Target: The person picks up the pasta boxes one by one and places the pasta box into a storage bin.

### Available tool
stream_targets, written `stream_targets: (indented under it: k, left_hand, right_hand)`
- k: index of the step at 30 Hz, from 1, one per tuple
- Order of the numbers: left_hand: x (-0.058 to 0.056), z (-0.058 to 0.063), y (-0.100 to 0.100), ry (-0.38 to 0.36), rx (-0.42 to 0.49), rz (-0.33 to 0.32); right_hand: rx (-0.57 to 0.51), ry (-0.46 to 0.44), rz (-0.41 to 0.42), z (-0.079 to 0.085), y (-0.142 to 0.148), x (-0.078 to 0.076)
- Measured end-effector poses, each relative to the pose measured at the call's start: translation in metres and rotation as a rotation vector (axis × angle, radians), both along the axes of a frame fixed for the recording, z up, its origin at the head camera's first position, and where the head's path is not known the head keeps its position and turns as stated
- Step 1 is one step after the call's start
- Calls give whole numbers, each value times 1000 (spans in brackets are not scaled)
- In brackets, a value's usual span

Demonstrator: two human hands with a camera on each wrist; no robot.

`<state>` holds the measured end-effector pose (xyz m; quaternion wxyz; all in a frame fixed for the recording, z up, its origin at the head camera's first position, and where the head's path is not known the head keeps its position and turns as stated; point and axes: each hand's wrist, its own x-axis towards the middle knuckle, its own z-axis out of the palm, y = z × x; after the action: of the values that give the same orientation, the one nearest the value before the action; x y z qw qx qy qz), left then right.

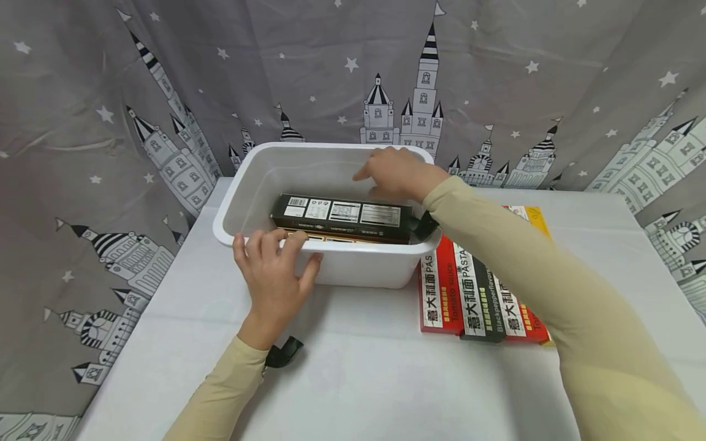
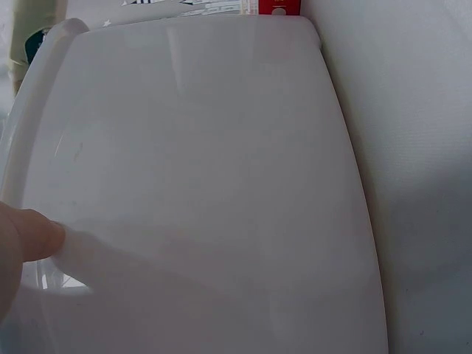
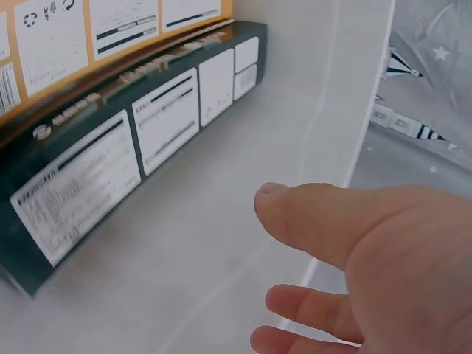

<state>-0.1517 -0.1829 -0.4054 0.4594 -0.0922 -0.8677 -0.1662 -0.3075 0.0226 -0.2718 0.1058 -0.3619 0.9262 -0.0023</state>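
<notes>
A white plastic tub point(image 1: 364, 269) stands on the table. My left hand point(image 1: 274, 282) grips its near rim, fingers over the edge and the thumb point(image 2: 40, 234) against the outer wall. Inside the tub, a dark green pasta box point(image 1: 342, 224) lies lengthwise with its printed side showing. Beside it, toward the near wall, is an orange box point(image 3: 51, 44), mostly hidden by the rim in the head view. Over the tub's far right part hangs my right hand point(image 1: 399, 174), holding nothing, its thumb point(image 3: 310, 214) and fingers apart from the boxes.
Right of the tub, several pasta boxes lie side by side on the white table point(image 1: 364, 355): red tomato sauce boxes point(image 1: 438, 306), a dark black pepper box point(image 1: 485, 312) and a yellow box point(image 1: 537, 220), partly under my right sleeve. A grey castle-print curtain point(image 1: 309, 67) hangs behind.
</notes>
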Motion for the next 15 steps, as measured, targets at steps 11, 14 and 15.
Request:
stream_targets:
  k: [11,14,15]
  left_hand:
    - [0,0,0,8,7,-2]
    - [0,0,0,12,6,-4]
    - [-1,0,0,13,6,-5]
  right_hand:
    - [28,122,18,27,45,10]
    - [32,147,-1,29,64,13]
    - [33,154,-9,29,70,15]
